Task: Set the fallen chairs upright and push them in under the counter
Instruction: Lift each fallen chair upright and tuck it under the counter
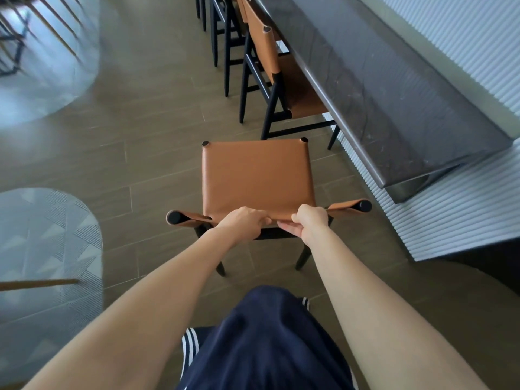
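Note:
A tan leather chair (256, 175) with black legs stands upright on the floor in front of me, its seat facing up. My left hand (243, 222) and my right hand (308, 220) both grip the top edge of its leather backrest, close together near the middle. The dark stone counter (380, 88) runs along the right, and this chair stands just off its near end, out in the open floor. Further along, another tan chair (270, 60) stands upright with its seat tucked under the counter, with more black chair frames (219, 26) beyond it.
A white ribbed panel (450, 218) forms the counter's base on the right. A patterned grey rug (47, 249) lies at the left, and a second pale rug (42, 66) at the far left with blurred furniture legs on it. My dark shorts (267, 347) fill the bottom.

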Motion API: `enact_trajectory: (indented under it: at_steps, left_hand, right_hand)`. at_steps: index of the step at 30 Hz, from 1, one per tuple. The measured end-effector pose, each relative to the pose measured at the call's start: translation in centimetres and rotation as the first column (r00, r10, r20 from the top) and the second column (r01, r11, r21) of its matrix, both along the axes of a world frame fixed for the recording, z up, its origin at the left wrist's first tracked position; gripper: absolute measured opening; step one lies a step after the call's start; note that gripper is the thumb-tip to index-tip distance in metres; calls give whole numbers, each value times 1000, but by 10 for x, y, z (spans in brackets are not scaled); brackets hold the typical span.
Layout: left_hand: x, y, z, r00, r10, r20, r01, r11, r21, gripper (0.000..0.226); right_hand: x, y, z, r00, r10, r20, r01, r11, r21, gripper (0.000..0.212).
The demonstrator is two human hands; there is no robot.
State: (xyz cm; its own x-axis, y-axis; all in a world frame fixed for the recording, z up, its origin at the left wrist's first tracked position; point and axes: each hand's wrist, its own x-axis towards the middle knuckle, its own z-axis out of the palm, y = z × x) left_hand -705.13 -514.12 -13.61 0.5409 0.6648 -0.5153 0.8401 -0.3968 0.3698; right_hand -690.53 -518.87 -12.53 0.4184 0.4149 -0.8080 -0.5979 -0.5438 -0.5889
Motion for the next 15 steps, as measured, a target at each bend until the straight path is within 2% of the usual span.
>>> enact_trajectory:
  at_steps: [2, 4, 6, 9, 10, 12, 14, 15]
  left_hand:
    - [-1, -3, 1, 1000, 4, -1, -4, 1000, -10, 36]
    - [-5, -7, 2, 997, 45, 60, -44, 999, -32, 37]
    - [-9, -14, 4, 972, 126, 198, -118, 992, -52, 36]
    - [-10, -34, 4, 904, 161, 396, -167, 986, -19, 36]
    - [-8, -41, 4, 858, 219, 464, -230, 973, -33, 34]
    - [-5, -57, 5, 696, 415, 586, -404, 901, -159, 22]
    - [-1, -69, 9, 470, 616, 632, -548, 765, -338, 17]
    - [0, -73, 10, 334, 706, 625, -583, 676, -452, 22]
  right_hand:
    - [2, -6, -4, 1000, 30, 5, -30, 999, -18, 30]
    - [5, -14, -7, 998, 64, -17, -64, 998, -14, 24]
    - [11, -23, -11, 991, 81, -103, -78, 996, 35, 17]
    - [18, -34, -17, 970, 111, -217, -84, 988, 129, 17]
    - [20, -36, -20, 963, 119, -242, -83, 985, 151, 18]
    - [20, -38, -24, 951, 118, -287, -72, 983, 168, 16]
    - [21, -35, -26, 944, 104, -312, -54, 985, 164, 16]
    - [22, -33, -25, 943, 86, -320, -37, 987, 157, 18]
